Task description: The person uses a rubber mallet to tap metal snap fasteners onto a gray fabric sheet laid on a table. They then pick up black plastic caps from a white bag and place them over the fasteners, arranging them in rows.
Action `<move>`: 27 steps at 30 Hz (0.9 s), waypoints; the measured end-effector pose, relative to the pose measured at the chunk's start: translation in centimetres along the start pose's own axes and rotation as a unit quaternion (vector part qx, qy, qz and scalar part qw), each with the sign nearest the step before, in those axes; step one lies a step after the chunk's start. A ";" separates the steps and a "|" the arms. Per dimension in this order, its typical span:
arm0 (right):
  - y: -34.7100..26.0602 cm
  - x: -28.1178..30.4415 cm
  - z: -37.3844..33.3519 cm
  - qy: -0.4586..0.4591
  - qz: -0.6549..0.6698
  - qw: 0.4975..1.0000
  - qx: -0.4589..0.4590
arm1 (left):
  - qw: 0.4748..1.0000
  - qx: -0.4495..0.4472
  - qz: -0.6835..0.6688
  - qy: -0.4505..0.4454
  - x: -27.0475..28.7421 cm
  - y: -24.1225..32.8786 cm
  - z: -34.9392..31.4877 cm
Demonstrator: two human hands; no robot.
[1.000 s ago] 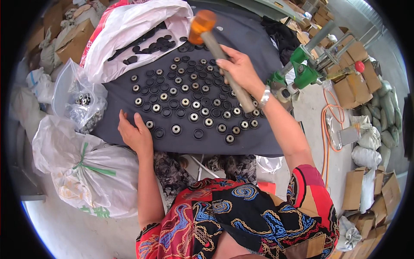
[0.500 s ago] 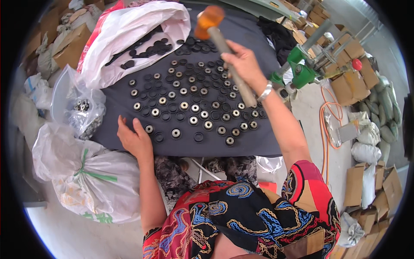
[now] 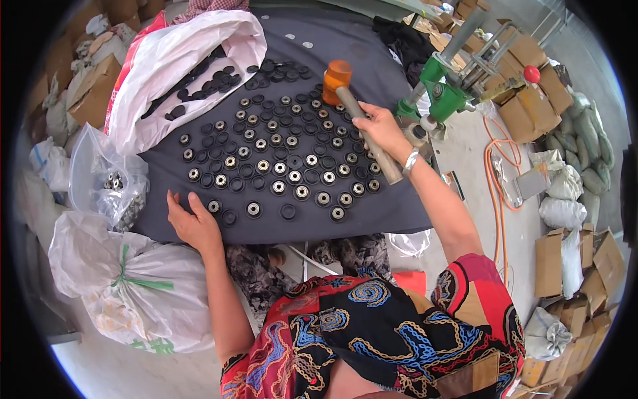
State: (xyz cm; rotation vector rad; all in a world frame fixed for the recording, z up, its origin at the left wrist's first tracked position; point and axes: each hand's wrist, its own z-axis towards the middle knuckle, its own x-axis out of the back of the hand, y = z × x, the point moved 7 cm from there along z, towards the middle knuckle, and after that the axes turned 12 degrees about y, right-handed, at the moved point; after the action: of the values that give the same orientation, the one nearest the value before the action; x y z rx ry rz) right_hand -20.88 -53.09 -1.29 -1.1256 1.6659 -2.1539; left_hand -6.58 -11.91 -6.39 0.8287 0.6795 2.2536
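My right hand [image 3: 383, 130] is wrapped round the wooden handle of a mallet [image 3: 337, 81] with an orange head. That head is down among the parts on the right side of the dark-covered table; whether it touches one, I cannot tell. My left hand [image 3: 197, 223] rests at the table's near left edge, fingers apart and holding nothing. Close to it lies a small metal bearing [image 3: 214, 207] in a black ring. Many more bearings in black rings, such as the bearing [image 3: 253, 209] near the front, are spread over the cloth. Some black rings [image 3: 288, 212] hold no bearing.
A white sack [image 3: 199, 40] spills black rings at the far left. Left of the table, a clear bag [image 3: 93, 163] holds bearings, above a tied white sack [image 3: 146, 299]. A green press [image 3: 438, 83] stands at the right. An orange hose [image 3: 495, 193] lies on the floor.
The mallet's head has come down from its raised, blurred position to the parts on the table. My left hand stays open by the near left edge. The whole view has shifted slightly.
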 end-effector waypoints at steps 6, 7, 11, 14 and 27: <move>-3.1 2.1 1.1 0.067 0.062 0.993 0.069 | 1.000 0.009 0.009 -0.001 0.2 -0.3 0.0; -2.2 1.8 1.3 0.058 0.037 0.997 0.040 | 1.000 0.007 0.008 -0.002 0.1 -0.2 0.0; 2.3 1.6 3.1 0.073 -0.017 0.996 0.055 | 1.000 0.000 0.000 0.012 -0.6 -0.3 -0.3; 1.4 1.7 0.8 0.049 0.050 0.997 0.011 | 1.000 0.010 0.011 -0.004 0.2 -0.2 -0.2; -0.2 6.5 -6.4 0.029 0.080 0.995 0.048 | 1.000 -0.004 0.031 0.001 -0.7 -1.0 0.1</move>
State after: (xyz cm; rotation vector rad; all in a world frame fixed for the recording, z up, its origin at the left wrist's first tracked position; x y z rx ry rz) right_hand -29.55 -51.93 1.28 -0.8805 1.5970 -2.1596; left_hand -5.73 -11.77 -7.23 0.8543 0.6531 2.3111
